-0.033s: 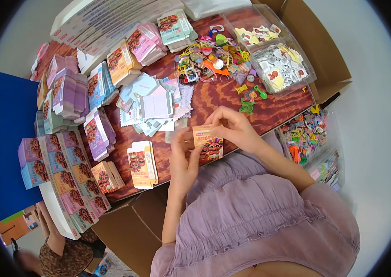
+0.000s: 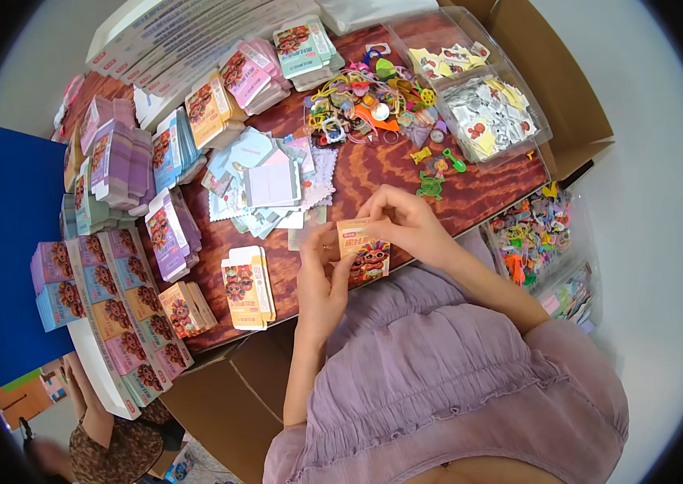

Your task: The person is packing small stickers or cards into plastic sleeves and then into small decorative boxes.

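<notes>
A small orange printed cardboard box is held upright at the table's front edge, its printed front facing me. My left hand grips its left side, with the thumb on the front. The fingers of my right hand pinch at its upper right edge, near the top flap. Whatever may be inside the box is hidden. Left of my hands lie flat yellow box blanks, and past them a short pile of orange cards. Beyond my hands is a loose heap of pale cards and paper.
Stacks of folded boxes line the table's left and far side. Small plastic trinkets are heaped at the far middle. A clear divided tray holds stickers or slips. Bags of trinkets hang low right. Another person's arm shows lower left.
</notes>
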`<state>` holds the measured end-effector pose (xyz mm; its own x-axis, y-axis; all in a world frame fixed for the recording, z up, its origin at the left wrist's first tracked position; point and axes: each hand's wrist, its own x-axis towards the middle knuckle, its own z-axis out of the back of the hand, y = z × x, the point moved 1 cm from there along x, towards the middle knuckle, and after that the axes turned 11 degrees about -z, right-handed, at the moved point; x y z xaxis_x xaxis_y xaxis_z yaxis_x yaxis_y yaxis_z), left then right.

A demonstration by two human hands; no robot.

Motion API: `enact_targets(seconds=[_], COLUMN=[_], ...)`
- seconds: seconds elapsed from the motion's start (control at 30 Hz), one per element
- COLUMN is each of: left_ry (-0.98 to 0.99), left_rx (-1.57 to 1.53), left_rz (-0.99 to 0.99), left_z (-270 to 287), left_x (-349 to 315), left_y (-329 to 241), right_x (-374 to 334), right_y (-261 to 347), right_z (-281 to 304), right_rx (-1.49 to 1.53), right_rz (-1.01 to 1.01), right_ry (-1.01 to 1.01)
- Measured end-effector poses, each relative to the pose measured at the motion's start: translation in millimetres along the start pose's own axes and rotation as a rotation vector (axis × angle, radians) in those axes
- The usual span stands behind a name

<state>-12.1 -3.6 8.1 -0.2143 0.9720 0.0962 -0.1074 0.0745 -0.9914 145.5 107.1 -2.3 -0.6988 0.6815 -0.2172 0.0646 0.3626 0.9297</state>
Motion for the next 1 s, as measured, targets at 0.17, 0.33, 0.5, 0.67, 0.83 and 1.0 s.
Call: enact_targets(seconds=[0.17, 0.33, 0.5, 0.67, 0.83, 1.0], left_ry=[0.09, 0.067, 0.017, 0.104, 0.071, 0.012], left_rx=[0.16, 0.104, 0.01, 0.145, 0.176, 0.151], left_rz=[0.044, 0.044, 0.062, 0.079, 0.033, 0.064], left_z=[0.9, 1.1, 4.4, 14.0, 23.9, 33.4], left_x=[-2.2, -4.6, -7.5, -6.3, -8.3, -23.5], left_y=[-4.5, -0.6, -2.3, -9.4, -11.8, -6.5], right_x=[3.6, 3.9, 0.7, 2.0, 5.4, 10.8], right_y=[7.2, 7.5, 17.8, 18.4, 19.8, 15.0], right_z=[6.2, 5.0, 6.8, 1.7, -9.5, -20.5], right_rx=[-0.016, -0.17, -0.472, -0.583, -0.572, -0.549], right_rz=[-0.198, -0.139, 0.092, 0.166, 0.129, 0.034], right_ry=[-0.072, -0.094, 0.057, 0.081, 0.066, 0.166])
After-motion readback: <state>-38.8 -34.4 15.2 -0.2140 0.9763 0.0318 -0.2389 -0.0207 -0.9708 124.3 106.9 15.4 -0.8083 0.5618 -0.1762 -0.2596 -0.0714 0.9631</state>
